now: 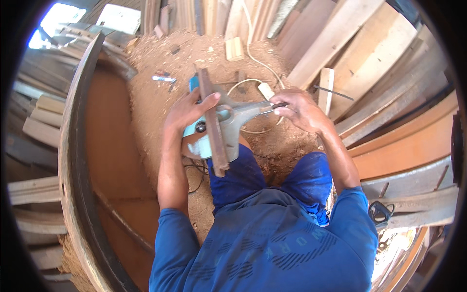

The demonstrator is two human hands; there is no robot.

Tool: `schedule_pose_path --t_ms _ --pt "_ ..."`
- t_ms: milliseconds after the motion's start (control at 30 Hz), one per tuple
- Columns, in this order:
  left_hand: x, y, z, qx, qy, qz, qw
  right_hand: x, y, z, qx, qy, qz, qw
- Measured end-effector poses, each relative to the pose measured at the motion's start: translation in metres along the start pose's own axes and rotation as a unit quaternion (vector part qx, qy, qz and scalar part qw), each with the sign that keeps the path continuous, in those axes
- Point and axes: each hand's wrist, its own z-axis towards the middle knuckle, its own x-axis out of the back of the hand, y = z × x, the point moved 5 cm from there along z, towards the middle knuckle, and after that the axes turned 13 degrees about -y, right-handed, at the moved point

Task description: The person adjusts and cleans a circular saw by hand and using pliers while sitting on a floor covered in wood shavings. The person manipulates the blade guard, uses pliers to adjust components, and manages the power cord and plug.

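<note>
A teal and grey power tool [236,119] rests at my knees, its metal plate tapering toward the right. Across it lies a narrow brown wooden strip [214,126]. My left hand [188,111] is closed around the strip's upper part, thumb over the front; the other fingers are partly hidden behind it, beside the tool's teal body. At the narrow right end of the plate, my right hand [299,111] pinches a small black handle [279,104] with a short metal shaft. What kind of hand tool this is, I cannot make out.
Sawdust covers the ground [170,48]. A pale cable [260,61] runs behind the tool to a white connector [266,91]. A large curved wooden piece [73,131] stands at my left. Stacked boards [369,53] lean at the right, and a small wood block [234,49] lies ahead.
</note>
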Motion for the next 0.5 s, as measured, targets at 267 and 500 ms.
schedule_pose_path --t_ms 267,500 --pt "-0.002 -0.010 0.014 0.037 0.021 0.020 0.999 -0.004 -0.002 0.005 -0.047 0.019 0.003 0.999" --pt "0.000 0.004 0.016 0.002 0.003 0.011 1.000 -0.016 0.014 0.006 -0.047 0.049 0.076 0.995"
